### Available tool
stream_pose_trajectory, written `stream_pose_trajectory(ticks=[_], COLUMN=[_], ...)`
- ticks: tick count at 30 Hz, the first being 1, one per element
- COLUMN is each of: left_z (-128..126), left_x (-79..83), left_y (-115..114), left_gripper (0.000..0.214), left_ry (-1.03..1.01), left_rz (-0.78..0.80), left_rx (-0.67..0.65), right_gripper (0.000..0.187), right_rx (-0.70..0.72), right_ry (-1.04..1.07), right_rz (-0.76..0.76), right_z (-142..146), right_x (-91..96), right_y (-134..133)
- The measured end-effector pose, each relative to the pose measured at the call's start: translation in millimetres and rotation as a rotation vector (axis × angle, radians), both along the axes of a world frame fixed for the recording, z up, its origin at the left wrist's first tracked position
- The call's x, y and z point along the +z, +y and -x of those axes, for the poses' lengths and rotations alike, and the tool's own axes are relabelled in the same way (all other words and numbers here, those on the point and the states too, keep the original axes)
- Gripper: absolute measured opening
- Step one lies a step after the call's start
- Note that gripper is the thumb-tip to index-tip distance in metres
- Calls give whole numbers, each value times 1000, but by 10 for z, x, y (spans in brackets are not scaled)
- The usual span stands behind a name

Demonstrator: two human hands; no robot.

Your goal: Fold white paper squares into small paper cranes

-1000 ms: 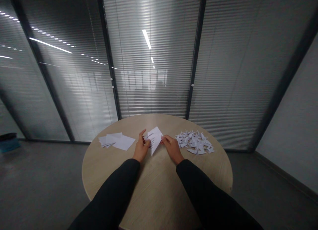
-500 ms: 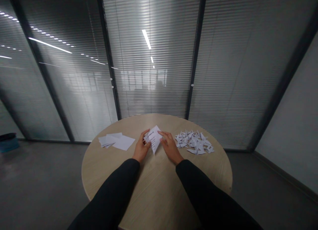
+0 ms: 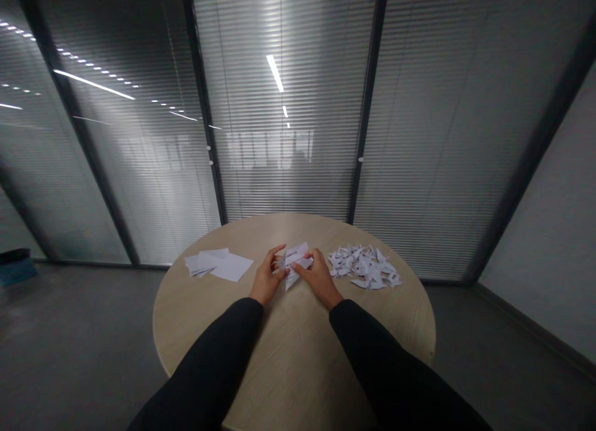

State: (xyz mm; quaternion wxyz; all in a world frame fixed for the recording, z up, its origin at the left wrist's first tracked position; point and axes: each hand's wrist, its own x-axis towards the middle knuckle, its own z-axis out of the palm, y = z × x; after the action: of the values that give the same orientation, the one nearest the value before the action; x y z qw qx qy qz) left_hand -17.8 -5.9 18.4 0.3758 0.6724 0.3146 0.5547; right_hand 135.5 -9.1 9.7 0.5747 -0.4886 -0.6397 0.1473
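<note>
The small printed paper [image 3: 294,264] sits low over the desk's [image 3: 288,356] middle, pinched by our left hand [image 3: 265,281] and right hand [image 3: 319,279]. We think a fold is half made; it needs a firm press. Folded bits [image 3: 365,266] lie right, flat sheets [image 3: 218,264] left.

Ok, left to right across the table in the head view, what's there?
Stack of flat white paper sheets, left hand, partly folded white printed paper, right hand, pile of small folded white paper shapes.
</note>
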Motion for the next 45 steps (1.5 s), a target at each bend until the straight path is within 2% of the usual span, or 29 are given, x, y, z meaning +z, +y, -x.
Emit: stream_pose_trajectory(ticks=[3, 7, 12, 14, 18, 20, 23, 28, 32, 36, 40, 43, 45], left_z=[2, 10, 43, 56, 54, 42, 24, 6, 17, 43, 58, 63, 67], left_x=[-8, 1, -28, -58, -88, -80, -78, -129, -104, -16, -1, -45, -73], left_y=[10, 26, 96, 127, 133, 114, 90, 80, 65, 62, 61, 67, 78], left_gripper=[54, 47, 44, 45, 44, 43, 42, 47, 68, 81, 56, 42, 41], left_ry=[22, -11, -139, -187, -275, -316, -326, -254, -228, -287, -117, 50, 60], left_rz=[-16, -15, 33, 44, 113, 173, 270, 466, 517, 439, 422, 411, 409], left_rx=[45, 77, 97, 79, 40, 12, -12, -150, -114, -91, -144, -176, -166], right_gripper=[25, 20, 54, 60, 39, 29, 29, 29, 26, 25, 24, 24, 28], right_rx=[-5, 89, 258, 342, 464, 464, 408, 211, 104, 168, 329, 342, 318], right_ry=[-5, 95, 356, 497, 592, 599, 603, 481, 219, 18, -126, -154, -123], right_rz=[4, 28, 156, 227, 290, 271, 230, 118, 43, 52, 20, 26, 53], right_z=[-1, 9, 36, 45, 43, 33, 8, -73, -143, -142, -97, -81, -81], right_x=[4, 5, -10, -13, 9, 29, 42, 1, -32, -14, 34, 52, 36], right_y=[-2, 5, 42, 47, 13, -11, -18, 71, 135, 89, -11, -50, -40])
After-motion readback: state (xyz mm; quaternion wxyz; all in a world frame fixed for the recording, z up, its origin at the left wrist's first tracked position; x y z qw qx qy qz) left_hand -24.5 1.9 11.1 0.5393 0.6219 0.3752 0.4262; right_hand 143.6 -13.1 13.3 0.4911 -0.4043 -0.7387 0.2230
